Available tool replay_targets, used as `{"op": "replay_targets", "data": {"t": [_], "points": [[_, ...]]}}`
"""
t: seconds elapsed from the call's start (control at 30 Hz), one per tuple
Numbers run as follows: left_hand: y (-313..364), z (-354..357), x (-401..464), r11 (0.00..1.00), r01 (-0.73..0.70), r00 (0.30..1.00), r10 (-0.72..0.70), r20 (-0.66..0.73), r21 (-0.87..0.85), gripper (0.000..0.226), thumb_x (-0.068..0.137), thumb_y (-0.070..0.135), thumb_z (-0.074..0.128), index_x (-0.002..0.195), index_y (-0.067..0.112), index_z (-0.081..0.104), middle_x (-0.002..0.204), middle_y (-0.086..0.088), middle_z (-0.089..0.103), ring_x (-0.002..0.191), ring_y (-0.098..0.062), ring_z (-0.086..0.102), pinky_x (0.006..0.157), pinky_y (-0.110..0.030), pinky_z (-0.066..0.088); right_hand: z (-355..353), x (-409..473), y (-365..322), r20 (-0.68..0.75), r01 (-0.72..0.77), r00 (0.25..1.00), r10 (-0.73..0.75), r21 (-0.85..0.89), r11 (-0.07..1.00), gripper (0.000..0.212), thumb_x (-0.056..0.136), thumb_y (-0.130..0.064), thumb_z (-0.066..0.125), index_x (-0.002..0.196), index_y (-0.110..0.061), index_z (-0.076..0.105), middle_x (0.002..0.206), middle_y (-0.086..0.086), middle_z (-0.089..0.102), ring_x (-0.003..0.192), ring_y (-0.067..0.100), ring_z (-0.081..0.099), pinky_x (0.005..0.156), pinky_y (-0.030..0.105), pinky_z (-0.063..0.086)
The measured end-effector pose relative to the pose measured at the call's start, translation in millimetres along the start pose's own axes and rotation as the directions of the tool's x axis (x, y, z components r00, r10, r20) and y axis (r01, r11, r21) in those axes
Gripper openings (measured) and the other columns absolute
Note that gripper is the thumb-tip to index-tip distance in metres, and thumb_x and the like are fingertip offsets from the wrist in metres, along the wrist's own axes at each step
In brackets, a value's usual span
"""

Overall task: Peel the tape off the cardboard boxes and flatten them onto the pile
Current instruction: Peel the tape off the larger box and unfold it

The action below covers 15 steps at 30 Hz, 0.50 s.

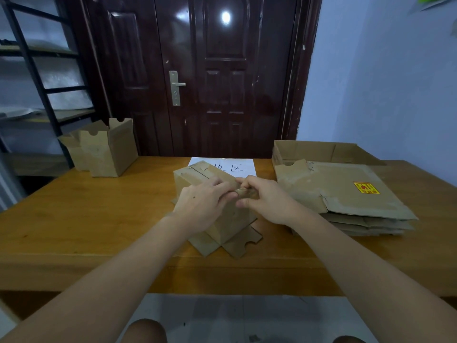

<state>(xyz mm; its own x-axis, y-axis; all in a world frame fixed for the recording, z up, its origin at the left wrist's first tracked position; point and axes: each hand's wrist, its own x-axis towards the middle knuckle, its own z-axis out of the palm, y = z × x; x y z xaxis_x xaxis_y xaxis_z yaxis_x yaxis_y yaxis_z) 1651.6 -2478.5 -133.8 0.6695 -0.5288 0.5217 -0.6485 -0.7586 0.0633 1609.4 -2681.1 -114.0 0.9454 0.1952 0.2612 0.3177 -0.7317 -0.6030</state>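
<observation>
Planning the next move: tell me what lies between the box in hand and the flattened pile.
Nothing visible. The small brown cardboard box sits mid-table under both hands; bare wooden table separates it from the stack of flattened brown cardboard to its right.

Near face of the box (232, 219) behind both hands (237, 196) (tape there indistinct); paper sheet's (243, 167) writing half hidden.

— What are you wearing on your arms?
— Nothing: both forearms are bare right down to my left hand (197, 201) and right hand (267, 201). No sleeves, no watch.
— Anything else of you showing?
— Just my bare knees, below the table (74, 231).
</observation>
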Motion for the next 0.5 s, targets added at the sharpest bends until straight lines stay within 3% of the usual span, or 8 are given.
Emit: {"op": "replay_targets", "data": {"t": [0.1, 0.2, 0.23, 0.33, 0.4, 0.5], "points": [[0.0, 1.2, 0.6, 0.999, 0.015, 1.0, -0.016, -0.009, -0.032, 0.037, 0.105, 0.059, 0.031, 0.114, 0.04, 0.062, 0.099, 0.015, 0.056, 0.073, -0.011, 0.058, 0.06, -0.037, 0.053, 3.7, 1.8, 2.8, -0.066, 0.022, 0.998, -0.022, -0.003, 1.0, 0.017, 0.091, -0.025, 0.075, 0.099, -0.025, 0.06, 0.151, -0.007, 0.051, 0.14, 0.015, 0.046, 0.107, 0.028, 0.042], [0.2, 0.3, 1.9, 0.998, 0.042, 0.999, -0.042, -0.013, -0.051, 0.035, 0.105, 0.056, 0.036, 0.112, 0.039, 0.066, 0.101, 0.017, 0.058, 0.076, -0.009, 0.059, 0.062, -0.037, 0.055, 5.5, 1.2, 0.6, -0.079, 0.041, 0.996, -0.038, 0.042, 0.998, 0.053, 0.088, -0.025, 0.078, 0.132, -0.034, 0.05, 0.149, -0.006, 0.053, 0.138, 0.013, 0.047, 0.11, 0.034, 0.046], [0.0, 0.4, 2.2, 0.997, 0.05, 0.999, -0.051, -0.005, -0.053, 0.034, 0.105, 0.055, 0.037, 0.112, 0.039, 0.067, 0.102, 0.017, 0.058, 0.077, -0.009, 0.059, 0.063, -0.037, 0.055, 5.6, 1.1, -0.5, -0.085, 0.053, 0.995, -0.05, 0.029, 0.998, 0.055, 0.088, -0.025, 0.079, 0.133, -0.035, 0.05, 0.148, -0.006, 0.053, 0.137, 0.013, 0.048, 0.109, 0.036, 0.047], [2.4, -2.8, 2.7, 0.995, 0.071, 0.997, -0.07, 0.013, -0.072, 0.04, 0.103, 0.06, 0.033, 0.108, 0.038, 0.066, 0.098, 0.016, 0.057, 0.081, -0.009, 0.06, 0.064, -0.033, 0.051, 7.2, 3.6, 0.7, -0.109, 0.139, 0.982, -0.153, -0.121, 0.983, 0.025, 0.09, -0.025, 0.076, 0.111, -0.025, 0.062, 0.15, -0.007, 0.052, 0.137, 0.015, 0.048, 0.111, 0.038, 0.044], [4.0, -8.3, 3.6, 0.989, 0.089, 0.996, -0.086, 0.035, -0.115, 0.05, 0.097, 0.069, 0.027, 0.107, 0.039, 0.065, 0.096, 0.016, 0.059, 0.084, -0.007, 0.06, 0.065, -0.029, 0.046, 7.8, 4.9, 3.0, -0.095, 0.154, 0.981, -0.169, -0.142, 0.978, 0.013, 0.094, -0.024, 0.071, 0.104, -0.024, 0.063, 0.152, -0.007, 0.05, 0.139, 0.016, 0.047, 0.109, 0.03, 0.041], [-1.9, -13.9, 4.3, 0.988, 0.042, 0.997, -0.032, 0.069, -0.147, 0.04, 0.092, 0.073, 0.044, 0.117, 0.046, 0.061, 0.102, 0.023, 0.062, 0.088, 0.0, 0.059, 0.07, -0.025, 0.046, 8.8, 5.1, 6.7, -0.079, 0.131, 0.987, -0.14, -0.115, 0.985, 0.004, 0.1, -0.023, 0.062, 0.103, -0.025, 0.063, 0.155, -0.008, 0.046, 0.144, 0.017, 0.042, 0.109, 0.028, 0.037]]}}
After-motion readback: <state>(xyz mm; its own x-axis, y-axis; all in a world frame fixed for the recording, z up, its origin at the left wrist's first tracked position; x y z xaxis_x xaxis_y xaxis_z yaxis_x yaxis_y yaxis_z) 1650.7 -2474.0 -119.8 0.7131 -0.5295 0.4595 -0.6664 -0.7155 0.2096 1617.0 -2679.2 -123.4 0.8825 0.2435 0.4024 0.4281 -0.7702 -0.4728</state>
